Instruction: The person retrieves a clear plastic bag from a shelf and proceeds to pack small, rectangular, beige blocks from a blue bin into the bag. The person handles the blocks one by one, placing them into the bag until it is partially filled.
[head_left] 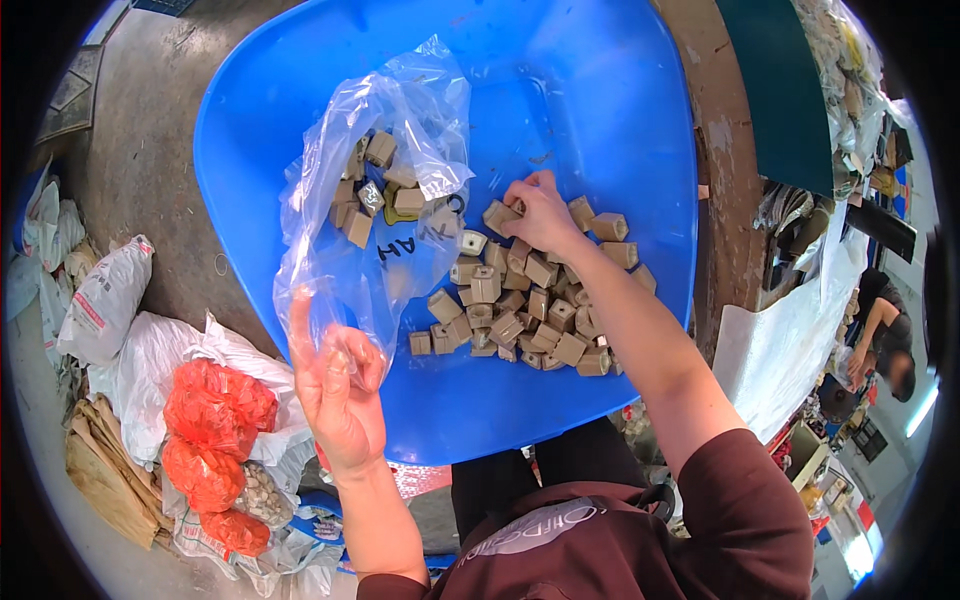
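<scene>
My maroon T-shirt (640, 545) lies nearest, its soft cloth spread along the lower edge with a pale print across the chest. Beyond it, my right hand (545, 218) reaches over a blue plastic tub (600, 80), and its fingers are drawn in narrow, gripping a tan block (496, 217) at their tips. That block sits at the far left corner of a heap of blocks (485, 285), just beyond the nearest pieces of the heap, which spreads beneath my wrist and forearm. My left hand (340, 405) is turned palm up at the near end of a clear plastic bag (345, 285): the index finger points up against the film while the others curl loosely, and I cannot tell whether they pinch it. The bag is thin, crinkled and glossy, with black marker lettering on its side; more tan blocks show inside, around a small shiny piece (370, 198). The blocks are matte, chunky and flat-faced with crisp edges, several with a round hole in one end. The tub is smooth, with rounded corners and a sloping wall. Left of it, knotted, crumpled red bags (215, 410) rest against white plastic sacks, near folded brown sheets (110, 475) on the grey floor (150, 150).
</scene>
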